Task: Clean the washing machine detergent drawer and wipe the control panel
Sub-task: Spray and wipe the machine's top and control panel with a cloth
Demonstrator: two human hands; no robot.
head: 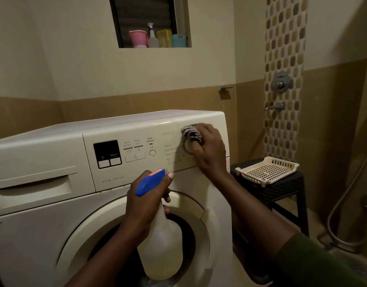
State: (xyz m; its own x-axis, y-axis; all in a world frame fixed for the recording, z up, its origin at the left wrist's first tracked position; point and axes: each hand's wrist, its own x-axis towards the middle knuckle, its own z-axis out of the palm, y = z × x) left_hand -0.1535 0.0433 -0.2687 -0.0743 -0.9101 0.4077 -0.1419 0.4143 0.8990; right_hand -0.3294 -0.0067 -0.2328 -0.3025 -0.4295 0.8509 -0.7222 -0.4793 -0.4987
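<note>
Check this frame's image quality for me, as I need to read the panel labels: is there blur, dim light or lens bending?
Head view: dim, yellowish light; the cloth under the right hand is motion-blurred and the control panel labels beside it are faint, though "Start Soaking" reads clearly; wide-angle distortion bows the washing machine along its top edge.

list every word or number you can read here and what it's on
"Speed Perfect", "Water plus", "Start Soaking": control panel, above buttons
"Ready in": black display
"6.0 kg 800 rpm": washing machine front
"Synthetics", "Hygiene", "Daily Wash", "Wool": programme list
Sticker on spray bottle: too blurred
</note>
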